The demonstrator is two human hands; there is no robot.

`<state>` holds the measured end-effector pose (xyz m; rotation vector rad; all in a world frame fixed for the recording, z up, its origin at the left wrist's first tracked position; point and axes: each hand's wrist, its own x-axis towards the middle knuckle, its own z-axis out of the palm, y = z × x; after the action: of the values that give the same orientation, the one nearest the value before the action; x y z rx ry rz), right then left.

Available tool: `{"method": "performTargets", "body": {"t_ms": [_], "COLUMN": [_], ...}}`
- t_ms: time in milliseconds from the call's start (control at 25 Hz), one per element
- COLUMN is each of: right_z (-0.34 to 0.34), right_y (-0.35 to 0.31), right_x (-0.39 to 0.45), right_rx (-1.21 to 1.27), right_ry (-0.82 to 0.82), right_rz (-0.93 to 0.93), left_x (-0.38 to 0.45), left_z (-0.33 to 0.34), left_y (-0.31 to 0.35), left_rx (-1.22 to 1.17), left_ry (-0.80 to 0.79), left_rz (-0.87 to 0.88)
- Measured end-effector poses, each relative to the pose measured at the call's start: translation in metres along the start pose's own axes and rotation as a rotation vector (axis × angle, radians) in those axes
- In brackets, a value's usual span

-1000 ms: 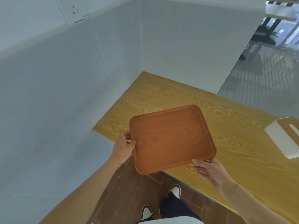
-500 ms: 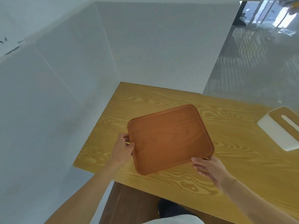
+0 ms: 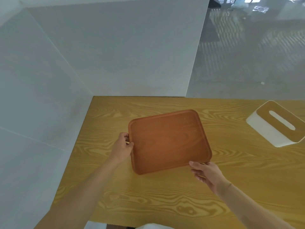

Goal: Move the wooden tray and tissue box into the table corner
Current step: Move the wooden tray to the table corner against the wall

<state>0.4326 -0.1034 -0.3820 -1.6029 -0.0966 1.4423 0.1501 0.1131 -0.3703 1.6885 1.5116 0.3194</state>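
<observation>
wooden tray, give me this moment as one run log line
phase: carrying | wooden tray: held over table | left hand: left edge | right hand: near right corner | tissue box: far right, untouched

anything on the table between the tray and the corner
Nothing visible. The bare table runs from the wooden tray to the far-left corner; the tissue box sits off to the right, clear of that path.

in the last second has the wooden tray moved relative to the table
Yes. The wooden tray, held by both hands, overhung the table's near edge earlier; now it lies wholly over the tabletop, closer to the corner by the white walls.
</observation>
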Motion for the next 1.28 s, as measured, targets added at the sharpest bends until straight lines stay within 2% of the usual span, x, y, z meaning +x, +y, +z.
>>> {"method": "performTargets", "body": {"t_ms": [320,520,880,1040,1280], "right_z": [0.026,0.045,0.048,0.044,0.038], "right_y": [0.005,0.005,-0.001,-0.004,-0.010], "right_x": [0.033,0.058,0.083,0.085,0.074], "right_rx": [0.014,0.100,0.123,-0.056,-0.556], "right_ry": [0.097,0.170,0.257,0.282,0.288], "right_rz": [0.076,0.191,0.313,0.320,0.263], "left_x": [0.075,0.116,0.140,0.135,0.123], "left_z": [0.010,0.021,0.036,0.042,0.043], "left_y": [0.000,-0.003,-0.008,-0.010,-0.009], "left_rx": [0.166,0.215,0.243,0.247,0.317], "left_ry": [-0.069,-0.064,-0.060,-0.033,0.028], "left_rz": [0.020,0.005,-0.022,-0.006,0.040]}}
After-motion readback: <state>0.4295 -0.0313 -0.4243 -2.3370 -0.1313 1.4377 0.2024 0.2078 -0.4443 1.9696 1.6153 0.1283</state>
